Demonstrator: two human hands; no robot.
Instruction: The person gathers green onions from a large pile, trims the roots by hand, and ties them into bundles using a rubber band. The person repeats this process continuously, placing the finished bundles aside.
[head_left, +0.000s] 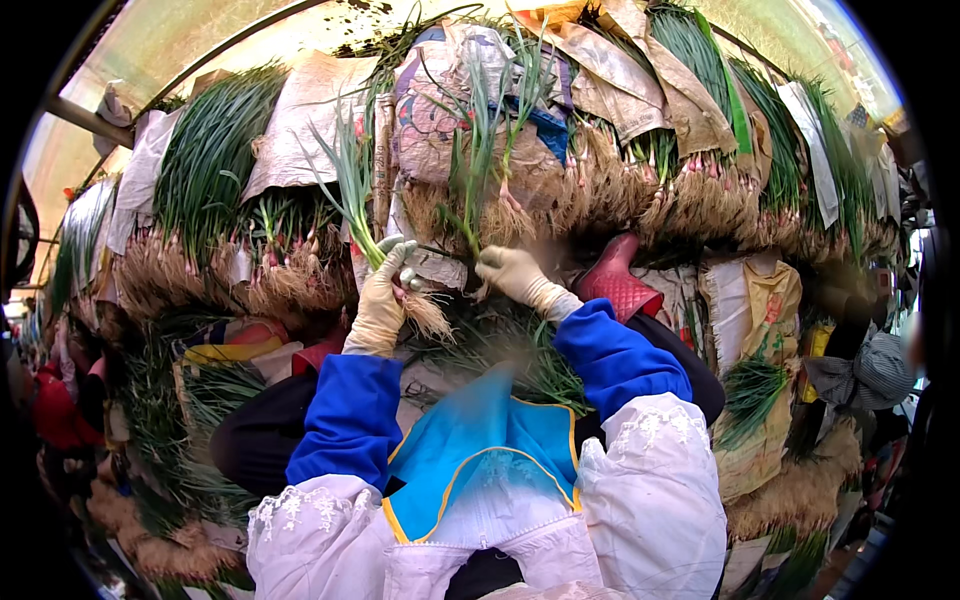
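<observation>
My left hand (386, 289), in a pale glove, is closed around a small bunch of spring onions (360, 217). Their green leaves point up and away, and their pale roots (427, 315) hang out below the fingers. To its right, my right hand (517, 276), gloved too, pinches the lower end of a spring onion (471, 195) whose leaves stand upright and look blurred. Beyond both hands, a long row of stacked spring onions (217, 165) lies with roots towards me, partly covered by woven sacks (307, 120).
Loose green leaves (547, 367) lie beneath my arms. A red boot (619, 277) is right of my right hand. A yellowish sack (772, 300) with onion leaves lies farther right. Other people are nearby, one in a striped hat (885, 367) and one in red (64, 405).
</observation>
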